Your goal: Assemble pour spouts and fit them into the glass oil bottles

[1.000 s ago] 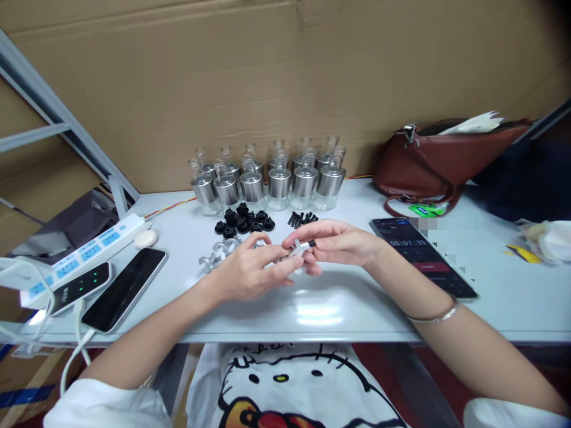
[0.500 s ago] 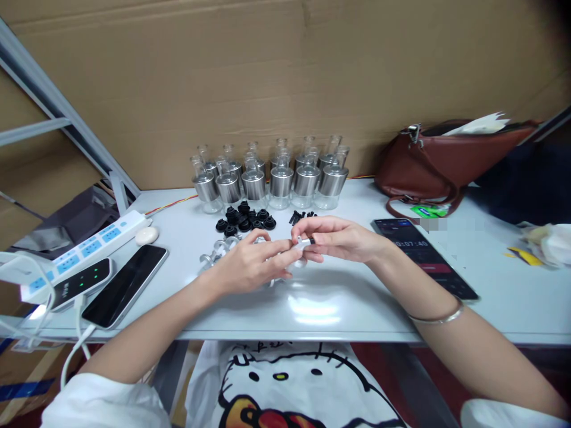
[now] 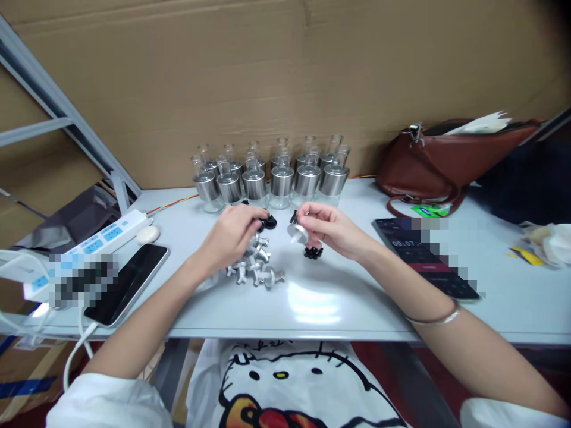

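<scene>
My right hand (image 3: 333,230) pinches a small silver cap part (image 3: 297,232) above the table, near a few small black pins (image 3: 313,252). My left hand (image 3: 232,235) reaches over the pile of black rubber stoppers (image 3: 269,222), fingers curled down onto them; what they grip is hidden. Several loose silver cap parts (image 3: 256,267) lie just below the left hand. A cluster of small glass bottles with silver collars (image 3: 272,178) stands at the back.
A brown leather bag (image 3: 446,160) sits at the back right. A phone with a timer (image 3: 428,255) lies at right. At left are a black phone (image 3: 127,284), a white power strip (image 3: 89,246) and cables. A cardboard wall stands behind the table.
The hands have parted. My left hand moved back to the black stoppers. My right hand lifted the silver part away. The loose silver parts now lie uncovered.
</scene>
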Action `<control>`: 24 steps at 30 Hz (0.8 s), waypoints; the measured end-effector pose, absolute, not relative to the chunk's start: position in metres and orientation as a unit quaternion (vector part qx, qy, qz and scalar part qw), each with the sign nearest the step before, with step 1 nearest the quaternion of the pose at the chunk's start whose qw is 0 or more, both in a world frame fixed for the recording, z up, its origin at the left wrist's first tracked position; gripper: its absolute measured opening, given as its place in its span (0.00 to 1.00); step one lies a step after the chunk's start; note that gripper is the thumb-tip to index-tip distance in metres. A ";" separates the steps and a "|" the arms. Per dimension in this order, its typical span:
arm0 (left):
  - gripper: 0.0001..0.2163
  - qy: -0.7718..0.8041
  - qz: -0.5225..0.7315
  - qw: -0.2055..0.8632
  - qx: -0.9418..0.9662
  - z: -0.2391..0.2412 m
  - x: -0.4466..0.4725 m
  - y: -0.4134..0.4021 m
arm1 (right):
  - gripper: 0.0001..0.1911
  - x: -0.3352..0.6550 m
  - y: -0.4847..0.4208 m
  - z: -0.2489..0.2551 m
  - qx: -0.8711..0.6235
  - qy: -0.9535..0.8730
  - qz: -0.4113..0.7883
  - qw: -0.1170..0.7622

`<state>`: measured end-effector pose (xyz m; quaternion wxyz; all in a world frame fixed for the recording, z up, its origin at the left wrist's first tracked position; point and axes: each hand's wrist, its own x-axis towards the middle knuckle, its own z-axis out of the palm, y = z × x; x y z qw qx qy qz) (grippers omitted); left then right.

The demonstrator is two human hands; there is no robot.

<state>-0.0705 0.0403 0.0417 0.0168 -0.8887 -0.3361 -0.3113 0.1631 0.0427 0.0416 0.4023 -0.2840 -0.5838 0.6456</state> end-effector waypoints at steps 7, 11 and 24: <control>0.11 -0.528 -0.237 0.066 -0.813 0.031 -0.096 0.070 | 0.17 0.165 0.044 0.046 -0.294 -0.543 0.629 0.472; 0.12 -0.549 -0.190 0.113 -0.806 0.025 -0.098 0.072 | 0.17 0.162 0.041 0.046 -0.293 -0.553 0.627 0.464; 0.09 -0.561 -0.174 0.140 -0.797 0.027 -0.092 0.068 | 0.17 0.161 0.040 0.046 -0.289 -0.555 0.603 0.495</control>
